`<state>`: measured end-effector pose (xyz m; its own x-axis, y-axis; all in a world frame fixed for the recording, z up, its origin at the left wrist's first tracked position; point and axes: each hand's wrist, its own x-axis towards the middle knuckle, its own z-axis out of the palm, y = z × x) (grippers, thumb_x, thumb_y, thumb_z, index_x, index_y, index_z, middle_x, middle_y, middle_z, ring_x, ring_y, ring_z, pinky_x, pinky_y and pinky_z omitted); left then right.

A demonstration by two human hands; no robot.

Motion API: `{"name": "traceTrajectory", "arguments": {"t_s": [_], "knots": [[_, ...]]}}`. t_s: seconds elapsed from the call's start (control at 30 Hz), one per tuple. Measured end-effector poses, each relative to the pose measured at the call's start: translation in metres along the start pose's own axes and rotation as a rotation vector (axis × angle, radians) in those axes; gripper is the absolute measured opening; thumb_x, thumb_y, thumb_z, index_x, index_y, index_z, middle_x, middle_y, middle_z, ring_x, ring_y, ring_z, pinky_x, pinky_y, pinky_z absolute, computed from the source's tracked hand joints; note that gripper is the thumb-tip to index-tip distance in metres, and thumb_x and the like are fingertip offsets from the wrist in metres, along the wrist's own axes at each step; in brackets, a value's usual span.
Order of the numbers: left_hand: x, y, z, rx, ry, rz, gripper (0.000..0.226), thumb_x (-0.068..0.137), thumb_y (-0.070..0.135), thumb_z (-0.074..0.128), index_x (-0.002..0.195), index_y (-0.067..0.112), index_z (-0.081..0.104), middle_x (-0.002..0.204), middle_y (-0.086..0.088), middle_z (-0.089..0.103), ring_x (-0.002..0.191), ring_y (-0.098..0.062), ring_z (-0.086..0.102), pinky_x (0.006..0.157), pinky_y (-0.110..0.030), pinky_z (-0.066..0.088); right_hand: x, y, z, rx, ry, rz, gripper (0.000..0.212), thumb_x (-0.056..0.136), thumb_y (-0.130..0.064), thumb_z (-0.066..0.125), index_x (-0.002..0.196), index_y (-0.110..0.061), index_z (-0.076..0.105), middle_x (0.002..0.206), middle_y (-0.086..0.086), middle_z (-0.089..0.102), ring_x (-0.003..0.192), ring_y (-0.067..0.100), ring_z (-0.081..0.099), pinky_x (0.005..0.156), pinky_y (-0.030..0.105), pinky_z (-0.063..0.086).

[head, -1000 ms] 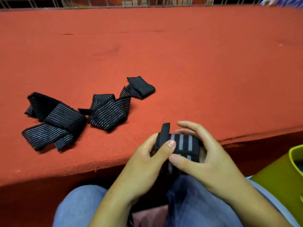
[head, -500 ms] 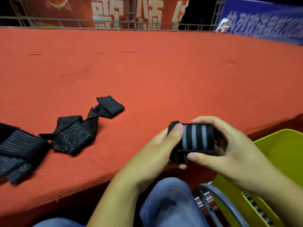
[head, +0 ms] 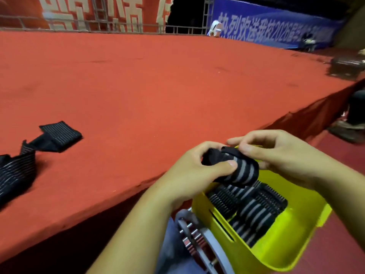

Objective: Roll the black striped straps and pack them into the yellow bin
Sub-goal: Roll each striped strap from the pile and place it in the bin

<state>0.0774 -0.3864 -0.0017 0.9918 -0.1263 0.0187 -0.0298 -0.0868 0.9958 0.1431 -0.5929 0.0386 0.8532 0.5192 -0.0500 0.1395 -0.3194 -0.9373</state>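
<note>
**Fingers clamped on the roll, bin right underneath**

Fingers (head: 223, 167) of both hands are curled round the rolled strap (head: 240, 173). The left hand (head: 187, 175) pinches it with the thumb on the striped face, and the right hand (head: 280, 155) cups its far end from 2 o'clock. The roll hangs in the air just off the counter's edge, above the left corner of the yellow bin (head: 292, 246).

The weak spot, I'd say, is the black tail end sticking up on top of the roll. If either hand eases off before the roll is wedged in place, that flap could spring loose and the strap unwind. A drop toward 7 o'clock would miss the rim and land by the metal frame (head: 199, 240) beside the knee.

Inside the bin, packed rolls (head: 254, 208) fill the middle and left. Bare yellow shows at 4 o'clock from the roll, toward the right wall, and that looks the likeliest room.

The counter (head: 158, 91) edge runs from 8 to 2 o'clock just behind the hands, so nothing blocks the way down. Loose straps (head: 57, 135) lie well apart at 9 o'clock, not yet rolled.
</note>
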Motion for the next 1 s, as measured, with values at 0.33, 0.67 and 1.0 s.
{"name": "traceTrajectory", "arguments": {"t_s": [0.33,0.67,1.0], "knots": [[0.016,-0.002,0.022,0.329,-0.217,0.181,0.049,0.079,0.019,0.088,0.120,0.037,0.067,0.125,0.015,0.064,0.118,0.000,0.062,0.103,-0.024,0.047,0.011,0.037,-0.045,0.120,-0.596,0.293,0.074,0.067,-0.040,0.096,0.130,-0.011,0.069,0.130,0.020,0.069,0.116,0.034,0.067,0.105,0.050,0.049],[0.024,-0.016,0.020,0.501,-0.338,0.117,0.074,0.083,0.041,0.084,0.145,0.051,0.044,0.143,0.020,0.050,0.130,0.000,0.052,0.108,-0.030,0.048,0.019,0.052,-0.043,0.054,-0.699,0.399,0.054,0.068,-0.016,0.092,0.115,-0.003,0.068,0.104,0.013,0.077,0.092,0.024,0.076,0.082,0.035,0.063],[0.034,-0.007,0.042,0.990,-0.497,-0.069,0.112,0.072,0.053,0.088,0.158,0.043,0.017,0.149,0.015,0.044,0.126,-0.008,0.051,0.098,-0.021,0.044,0.016,0.073,-0.022,-0.191,-0.681,0.539,0.055,0.076,-0.011,0.080,0.124,0.009,0.064,0.125,0.033,0.068,0.117,0.047,0.067,0.106,0.054,0.053]]}}
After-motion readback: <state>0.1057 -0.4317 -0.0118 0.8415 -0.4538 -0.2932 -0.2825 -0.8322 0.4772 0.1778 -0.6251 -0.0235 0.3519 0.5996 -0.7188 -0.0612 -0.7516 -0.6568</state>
